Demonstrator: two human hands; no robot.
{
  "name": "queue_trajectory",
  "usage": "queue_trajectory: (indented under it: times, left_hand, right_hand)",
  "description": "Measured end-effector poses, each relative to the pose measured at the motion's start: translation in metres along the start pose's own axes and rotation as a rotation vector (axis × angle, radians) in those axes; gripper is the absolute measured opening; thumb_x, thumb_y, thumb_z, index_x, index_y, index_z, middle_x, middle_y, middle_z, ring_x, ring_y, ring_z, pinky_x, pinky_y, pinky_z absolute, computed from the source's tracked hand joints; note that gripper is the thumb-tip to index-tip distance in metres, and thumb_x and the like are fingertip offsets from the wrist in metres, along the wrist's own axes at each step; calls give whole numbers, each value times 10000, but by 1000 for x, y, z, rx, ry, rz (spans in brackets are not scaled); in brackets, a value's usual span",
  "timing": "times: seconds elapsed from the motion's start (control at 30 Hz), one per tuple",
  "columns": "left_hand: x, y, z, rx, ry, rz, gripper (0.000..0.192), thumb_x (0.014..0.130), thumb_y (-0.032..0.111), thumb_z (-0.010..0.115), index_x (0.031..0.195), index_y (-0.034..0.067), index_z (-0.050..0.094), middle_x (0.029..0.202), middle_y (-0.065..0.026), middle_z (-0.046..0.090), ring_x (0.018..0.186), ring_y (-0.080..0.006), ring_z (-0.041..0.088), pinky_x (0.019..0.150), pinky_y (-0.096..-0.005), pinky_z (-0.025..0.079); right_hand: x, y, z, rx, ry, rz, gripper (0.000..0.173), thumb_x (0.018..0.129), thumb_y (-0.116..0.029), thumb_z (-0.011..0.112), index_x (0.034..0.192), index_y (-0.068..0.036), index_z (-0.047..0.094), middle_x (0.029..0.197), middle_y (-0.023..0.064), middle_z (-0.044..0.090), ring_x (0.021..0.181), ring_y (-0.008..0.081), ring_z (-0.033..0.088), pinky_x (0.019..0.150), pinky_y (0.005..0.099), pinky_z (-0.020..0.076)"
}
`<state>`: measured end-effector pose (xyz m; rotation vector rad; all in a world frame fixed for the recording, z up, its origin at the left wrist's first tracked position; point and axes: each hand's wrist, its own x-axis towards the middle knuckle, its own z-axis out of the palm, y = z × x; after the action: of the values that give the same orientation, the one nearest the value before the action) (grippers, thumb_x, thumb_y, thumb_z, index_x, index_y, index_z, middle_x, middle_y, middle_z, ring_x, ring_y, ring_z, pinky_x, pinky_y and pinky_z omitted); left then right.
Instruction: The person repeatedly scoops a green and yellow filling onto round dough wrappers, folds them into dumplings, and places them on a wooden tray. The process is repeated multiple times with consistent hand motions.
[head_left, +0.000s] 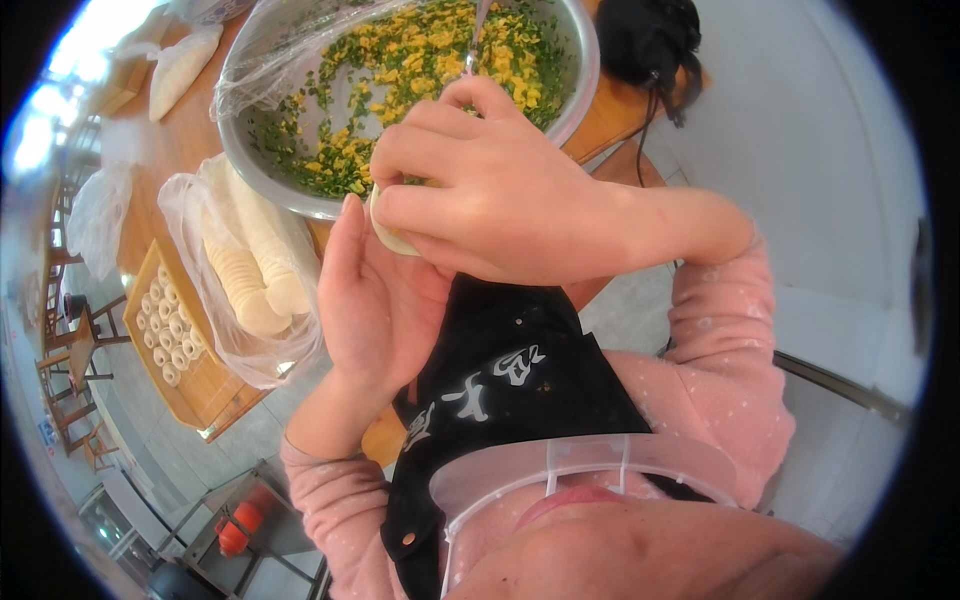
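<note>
A round, pale dough wrapper (387, 232) is between my two hands, and a bit of yellow filling shows at its edge. My left hand (382, 300) cradles it from below, palm up with the thumb raised. Over the top curls my right hand (495, 187), its fingers on the wrapper and hiding most of it. Just beyond is a large metal bowl (585, 71) of chopped greens and yellow egg-like pieces (420, 56). A metal utensil (474, 45) stands in the bowl, its lower end hidden behind my right hand.
Left of the bowl, a clear plastic bag holds stacked dough wrappers (236, 281). Beside it, a wooden tray (202, 397) carries small ring-shaped dough pieces (169, 319). Plastic film (262, 60) covers part of the bowl. A black bag (645, 45) with a strap lies at the right.
</note>
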<state>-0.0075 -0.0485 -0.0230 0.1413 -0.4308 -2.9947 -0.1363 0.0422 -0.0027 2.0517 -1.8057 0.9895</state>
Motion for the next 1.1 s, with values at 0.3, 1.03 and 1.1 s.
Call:
queue_trajectory:
  times: [0.3,1.03,1.1]
  left_hand:
    - [0,0,1,53,62,18,424,984,323,242,1242,39,421,1191,-69,530,1093,-180,512,938,-352,394]
    - [-2,-2,1,42,32,27,425,978,286,279,1291,12,366,1288,-106,472,1205,-212,449,1037,-384,340]
    - [-2,-1,2,30,52,23,427,976,276,280,1305,12,348,1301,-107,459,1213,-216,442,1039,-389,339]
  right_hand:
    - [-1,2,-8,30,-80,23,127,700,-94,645,805,-109,575,862,3,529,811,173,527,785,342,351]
    - [9,3,-24,87,-139,24,229,693,11,593,913,-50,580,881,63,583,869,259,561,806,353,407]
    - [8,3,-24,81,-98,11,232,687,17,595,908,-51,579,879,57,582,867,250,561,807,349,403]
